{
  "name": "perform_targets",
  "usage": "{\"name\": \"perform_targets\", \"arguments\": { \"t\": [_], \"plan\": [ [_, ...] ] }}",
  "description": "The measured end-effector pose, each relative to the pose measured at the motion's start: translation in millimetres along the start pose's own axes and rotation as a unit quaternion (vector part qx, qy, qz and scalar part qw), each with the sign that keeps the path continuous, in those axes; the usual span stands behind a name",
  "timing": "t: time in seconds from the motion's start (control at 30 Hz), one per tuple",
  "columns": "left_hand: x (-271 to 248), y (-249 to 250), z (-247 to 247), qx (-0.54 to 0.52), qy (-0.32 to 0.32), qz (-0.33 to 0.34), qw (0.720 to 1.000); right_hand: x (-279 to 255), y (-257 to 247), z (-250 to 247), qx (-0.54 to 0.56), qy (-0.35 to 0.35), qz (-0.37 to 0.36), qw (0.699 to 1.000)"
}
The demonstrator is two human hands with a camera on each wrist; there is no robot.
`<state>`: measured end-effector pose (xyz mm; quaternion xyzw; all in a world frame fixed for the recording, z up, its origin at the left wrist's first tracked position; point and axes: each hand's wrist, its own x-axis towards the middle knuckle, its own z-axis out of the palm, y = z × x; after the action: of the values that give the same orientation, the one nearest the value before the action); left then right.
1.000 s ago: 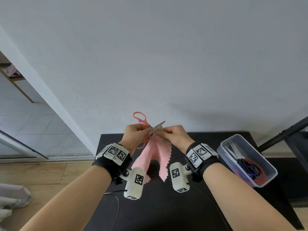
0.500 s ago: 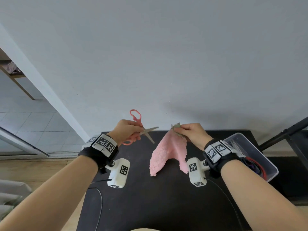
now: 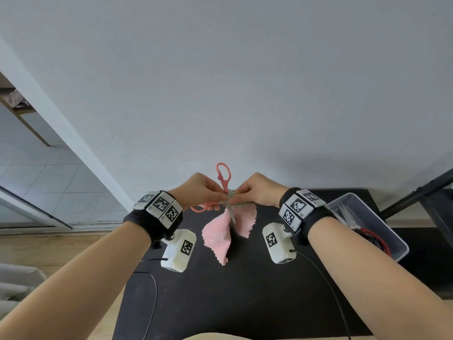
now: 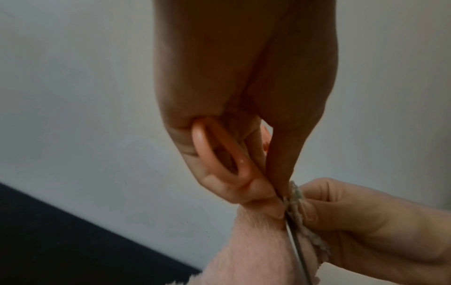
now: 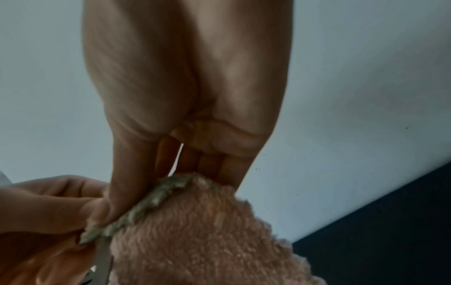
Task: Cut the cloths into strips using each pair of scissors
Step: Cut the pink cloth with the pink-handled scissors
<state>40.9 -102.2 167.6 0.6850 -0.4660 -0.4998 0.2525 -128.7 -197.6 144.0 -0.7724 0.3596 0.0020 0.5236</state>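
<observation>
A plain grey-white wall (image 3: 245, 82) fills the far side of the scene, with a black table (image 3: 245, 290) set against it and a wooden floor (image 3: 61, 249) to the left. At the table's right edge sits a clear plastic container (image 3: 382, 217); inside it lie more scissors (image 3: 367, 235), one pair with red and black handles and pale blades beside it, though how many pairs cannot be told.

Above the far part of the table both hands meet in the air. The left hand (image 3: 198, 192) holds the pink-handled scissors (image 3: 224, 190): fingers curl through and around one loop, as the left wrist view shows, while the other loop stands free above the knuckles. The blade (image 4: 296, 248) points down and toward the near side, running against the pink cloth (image 3: 220, 234). The right hand (image 3: 257, 192) pinches the cloth's upper edge, a grey-green trim (image 5: 151, 202), between thumb and fingers, just beside the left fingertips. The cloth hangs down from that pinch in two flaps on either side of the blade, clear of the table.
</observation>
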Motion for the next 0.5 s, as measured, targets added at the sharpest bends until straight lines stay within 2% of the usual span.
{"name": "perform_targets", "arguments": {
  "t": [0.2, 0.33, 0.43, 0.5],
  "plan": [
    [-2.4, -8.3, -1.3, 0.023, 0.004, 0.014, 1.0, -0.2, 0.3, 4.4, -0.043, 0.001, -0.004, 0.999],
    [-6.9, -25.0, -24.5, 0.044, 0.031, -0.014, 0.998, -11.8, 23.9, -12.4, -0.086, 0.026, 0.024, 0.996],
    [-13.0, -41.2, -52.6, 0.029, 0.066, -0.05, 0.996, -25.0, 49.5, -28.4, -0.053, 0.073, 0.045, 0.995],
    [-14.7, -43.4, -56.4, 0.034, 0.057, -0.054, 0.996, -27.7, 53.0, -28.5, -0.005, 0.092, 0.046, 0.995]
  ]
}}
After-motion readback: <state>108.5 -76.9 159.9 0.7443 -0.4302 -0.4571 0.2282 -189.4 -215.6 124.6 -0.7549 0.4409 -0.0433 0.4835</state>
